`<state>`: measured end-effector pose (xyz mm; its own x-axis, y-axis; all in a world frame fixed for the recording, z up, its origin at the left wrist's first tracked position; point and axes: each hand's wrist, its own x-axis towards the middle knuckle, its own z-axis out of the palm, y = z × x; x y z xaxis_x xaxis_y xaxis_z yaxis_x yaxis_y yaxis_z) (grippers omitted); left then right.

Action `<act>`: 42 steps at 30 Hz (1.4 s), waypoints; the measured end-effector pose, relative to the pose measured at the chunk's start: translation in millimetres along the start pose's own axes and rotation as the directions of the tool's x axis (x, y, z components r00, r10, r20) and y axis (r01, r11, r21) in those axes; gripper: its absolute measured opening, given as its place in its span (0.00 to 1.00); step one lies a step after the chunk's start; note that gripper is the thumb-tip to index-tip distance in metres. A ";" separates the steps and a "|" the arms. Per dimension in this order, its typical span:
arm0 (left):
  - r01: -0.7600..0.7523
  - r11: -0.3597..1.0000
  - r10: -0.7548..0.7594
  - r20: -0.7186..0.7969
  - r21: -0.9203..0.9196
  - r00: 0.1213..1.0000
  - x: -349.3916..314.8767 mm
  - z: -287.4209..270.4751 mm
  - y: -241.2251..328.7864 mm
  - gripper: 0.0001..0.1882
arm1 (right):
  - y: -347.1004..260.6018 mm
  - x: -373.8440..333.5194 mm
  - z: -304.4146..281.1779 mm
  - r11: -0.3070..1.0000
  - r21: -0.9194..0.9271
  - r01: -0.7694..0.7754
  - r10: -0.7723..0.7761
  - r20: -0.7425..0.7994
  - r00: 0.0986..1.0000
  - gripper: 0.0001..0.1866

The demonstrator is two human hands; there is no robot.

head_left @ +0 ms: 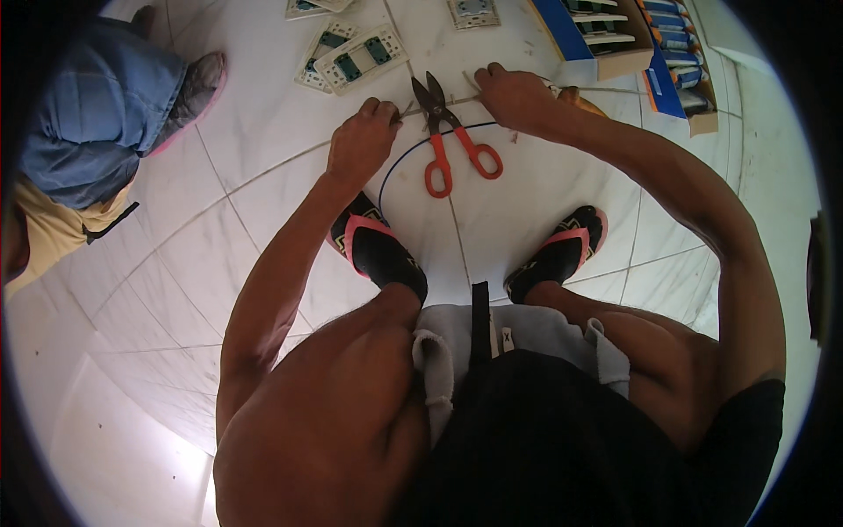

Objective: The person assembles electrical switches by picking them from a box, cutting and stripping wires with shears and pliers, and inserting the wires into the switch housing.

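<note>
My left hand (364, 136) is closed, its fingertips pressed together around something thin that I cannot make out. My right hand (514, 98) is closed too, with a thin pale strip (472, 82) sticking out by its fingertips. Between the two hands, metal snips (445, 132) with red handles lie on the floor, blades slightly apart and pointing away from me. A blue wire (402, 156) arcs from beside my left foot, past the snips, to the underside of my right hand, where it disappears. Just past my right wrist is a tool with an orange handle (583, 103), partly hidden.
Pale switch plates (362, 60) lie overlapped beyond my left hand, with another plate (474, 12) farther off. Open blue boxes (571, 35) of parts stand at the far right. At left another person's jeans (101, 97) and shoe (195, 98) are close by. My feet flank the wire.
</note>
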<state>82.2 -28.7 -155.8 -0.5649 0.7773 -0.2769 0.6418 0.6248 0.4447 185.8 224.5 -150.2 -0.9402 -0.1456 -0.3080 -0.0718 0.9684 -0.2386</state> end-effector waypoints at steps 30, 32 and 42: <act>0.336 0.843 -0.072 0.532 -0.419 0.844 -53.7 -89.6 29.9 0.13 | 0.2 28.8 -60.1 0.636 0.674 -0.376 0.181 0.344 0.921 0.16; 0.407 0.778 -0.067 0.581 -0.478 0.811 -42.6 -116.6 45.2 0.12 | 7.9 25.8 -47.7 0.670 0.669 -0.323 0.181 0.274 0.944 0.16; 0.367 0.614 0.184 0.579 -0.699 0.795 -51.6 -181.3 58.0 0.12 | -14.7 19.1 -39.5 0.819 0.558 -0.134 0.002 0.230 0.973 0.14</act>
<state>54.6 -45.9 38.7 -0.0310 0.7749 -0.6314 -0.1760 0.6176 0.7666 155.8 215.4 -116.2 -0.8384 -0.1864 -0.5123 0.2526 0.6999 -0.6680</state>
